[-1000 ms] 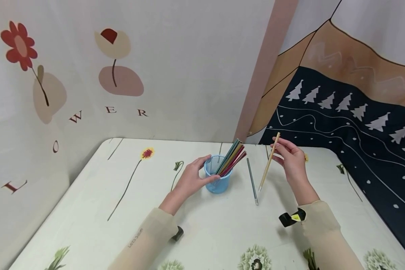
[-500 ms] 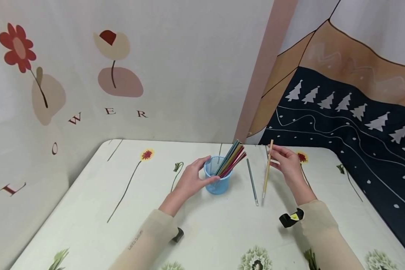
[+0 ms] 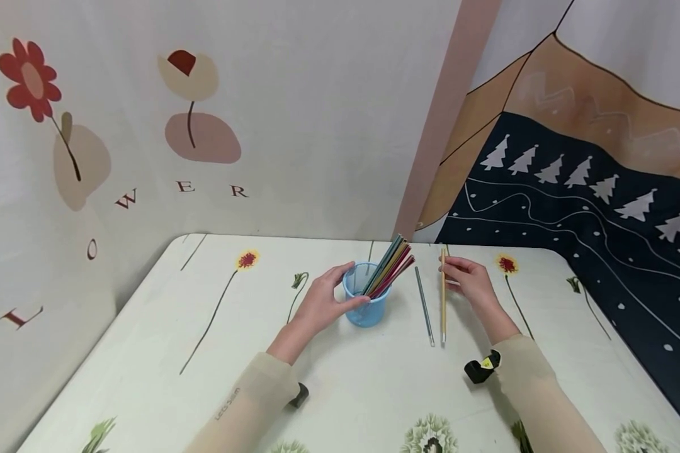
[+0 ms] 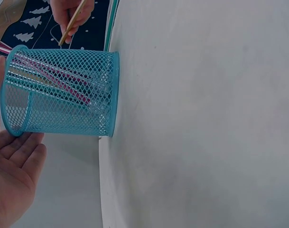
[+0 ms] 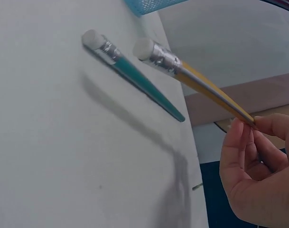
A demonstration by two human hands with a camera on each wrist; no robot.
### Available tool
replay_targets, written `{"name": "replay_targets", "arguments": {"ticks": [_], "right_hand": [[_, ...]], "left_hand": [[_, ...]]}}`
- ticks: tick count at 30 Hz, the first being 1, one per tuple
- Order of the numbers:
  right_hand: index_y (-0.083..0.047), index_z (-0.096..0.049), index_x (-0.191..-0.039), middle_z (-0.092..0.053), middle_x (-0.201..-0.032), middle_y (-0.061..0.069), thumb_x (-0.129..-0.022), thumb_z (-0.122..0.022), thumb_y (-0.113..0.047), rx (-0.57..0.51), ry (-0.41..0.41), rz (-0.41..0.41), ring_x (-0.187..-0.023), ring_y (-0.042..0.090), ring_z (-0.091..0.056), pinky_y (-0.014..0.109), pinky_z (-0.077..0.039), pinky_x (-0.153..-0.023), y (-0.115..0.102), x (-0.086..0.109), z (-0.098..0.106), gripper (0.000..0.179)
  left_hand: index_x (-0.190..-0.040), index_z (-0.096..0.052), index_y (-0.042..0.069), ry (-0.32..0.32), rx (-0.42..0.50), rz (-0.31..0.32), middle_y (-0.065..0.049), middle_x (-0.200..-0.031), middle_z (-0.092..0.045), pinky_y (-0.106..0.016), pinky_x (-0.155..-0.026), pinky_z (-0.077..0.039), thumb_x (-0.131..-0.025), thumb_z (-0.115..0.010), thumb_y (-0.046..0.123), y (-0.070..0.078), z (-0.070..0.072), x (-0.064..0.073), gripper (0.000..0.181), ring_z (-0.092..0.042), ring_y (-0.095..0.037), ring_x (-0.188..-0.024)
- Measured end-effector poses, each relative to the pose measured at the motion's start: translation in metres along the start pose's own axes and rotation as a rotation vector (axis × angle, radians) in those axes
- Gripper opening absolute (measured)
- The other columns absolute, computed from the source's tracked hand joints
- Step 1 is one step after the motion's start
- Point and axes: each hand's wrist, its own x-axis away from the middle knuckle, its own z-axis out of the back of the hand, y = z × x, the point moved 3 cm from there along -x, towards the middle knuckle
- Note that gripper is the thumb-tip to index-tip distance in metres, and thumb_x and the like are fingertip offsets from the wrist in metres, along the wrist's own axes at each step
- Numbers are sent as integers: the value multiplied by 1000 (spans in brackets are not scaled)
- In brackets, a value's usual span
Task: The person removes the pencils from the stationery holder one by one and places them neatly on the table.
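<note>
My left hand (image 3: 324,296) holds a light blue mesh pencil cup (image 3: 367,314) near its rim, thumb in front and fingers behind. The cup (image 4: 63,114) stands upright, with several pencils (image 3: 386,267) in teal, yellow and dark red leaning out to the right. To the right, the fingertips of my right hand (image 3: 469,282) pinch a yellow pencil (image 3: 444,299) near its far end. Its white eraser (image 5: 143,49) points toward me, close over the table in the right wrist view. Beside it a teal pencil (image 5: 139,80) lies on the table, eraser end nearest me.
The table (image 3: 351,390) has a white cloth printed with flowers and stems. A pale curtain with flower pictures (image 3: 192,100) hangs behind it. At the right back is a dark cloth (image 3: 521,201) with white trees.
My right hand has moved left and lower with the yellow pencil, bringing it close alongside the teal pencil and nearly parallel to it. The left hand stays at the cup.
</note>
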Motion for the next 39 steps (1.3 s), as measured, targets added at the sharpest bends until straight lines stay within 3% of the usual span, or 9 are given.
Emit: {"name": "replay_targets", "arguments": {"ticks": [5, 8, 13, 22, 32, 39], "right_hand": [[2, -53, -140, -69, -91, -16, -101, -58, -15, 63, -9, -16, -80, -4, -65, 12, -60, -72, 6, -7, -4, 43], [1, -53, -140, -71, -106, 0, -102, -57, -16, 120, -7, -29, -79, -4, -63, 11, -59, -71, 9, -9, -7, 42], [2, -54, -139, -62, -127, 20, -102, -56, -15, 153, -8, -37, -77, -2, -59, 11, -58, -68, 15, -13, -10, 41], [6, -57, -134, -69, -112, 13, -101, -56, -13, 212, -11, -56, -66, -3, -57, 11, -56, -61, 23, -23, -10, 38], [7, -58, -133, -63, -125, 26, -101, -56, -12, 335, -19, -51, -68, -4, -56, 9, -54, -62, 28, -27, -12, 37], [5, -62, -130, -64, -126, 25, -100, -57, -12, 385, -5, -33, -72, -2, -59, 10, -54, -64, 28, -29, -15, 35]], "left_hand": [[-148, -47, 10, 6, 1, -7, -12, -150, -52, -44, -110, -50, -80, -82, 41, 0, 0, -1, 82, -54, -32, -135], [-148, -47, 10, 6, 0, -7, -12, -150, -51, -44, -110, -50, -80, -82, 40, 0, 0, 0, 82, -54, -32, -135], [-148, -47, 10, 2, -7, -1, -12, -150, -52, -45, -109, -51, -80, -82, 41, -1, -1, 1, 82, -54, -32, -135], [-148, -47, 11, 2, -13, 8, -12, -150, -52, -45, -109, -51, -80, -82, 41, 0, -1, 1, 82, -54, -32, -135], [-148, -47, 11, 3, -16, 6, -11, -150, -52, -45, -109, -51, -80, -82, 41, 0, 0, 0, 82, -54, -31, -135], [-148, -47, 11, -3, -8, -4, -12, -149, -53, -45, -109, -51, -80, -82, 41, 0, 0, 0, 82, -54, -32, -135]]}}
